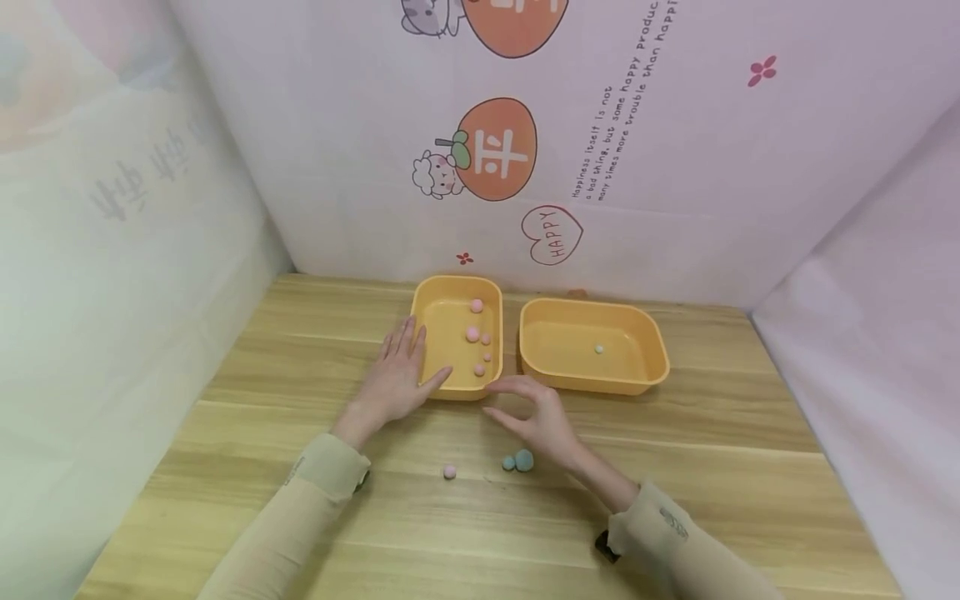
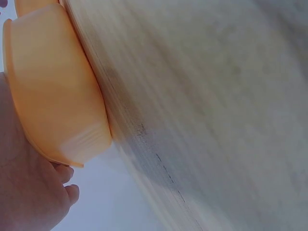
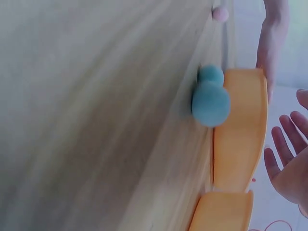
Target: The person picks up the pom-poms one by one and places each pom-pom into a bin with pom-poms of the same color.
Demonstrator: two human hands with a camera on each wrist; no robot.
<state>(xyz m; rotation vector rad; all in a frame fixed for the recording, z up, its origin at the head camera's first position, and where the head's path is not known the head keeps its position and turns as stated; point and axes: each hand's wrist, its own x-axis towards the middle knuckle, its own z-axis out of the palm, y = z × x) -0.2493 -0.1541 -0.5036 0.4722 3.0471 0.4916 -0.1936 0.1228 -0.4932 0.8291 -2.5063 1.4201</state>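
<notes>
My left hand (image 1: 396,371) rests with straight, spread fingers over the left rim of a yellow tray (image 1: 457,393). In the left wrist view the tray's orange-looking side wall (image 2: 57,86) stands beside that hand. Several pink balls (image 1: 472,334) lie along the right side inside this tray. Near the tray's front right corner is my right hand (image 1: 546,421), thumb and index finger apart with nothing between them. Two teal balls (image 1: 524,460) sit side by side on the table just below it. Further left lies a pink ball (image 1: 449,472). The right wrist view shows the right hand's fingers (image 3: 285,139) spread.
A second yellow tray (image 1: 592,386) stands to the right of the first, with a small pale green ball (image 1: 599,349) inside. Both are on a wood-grain table (image 1: 420,533). Behind them hangs a white printed cloth (image 1: 360,167), with more white cloth at both sides.
</notes>
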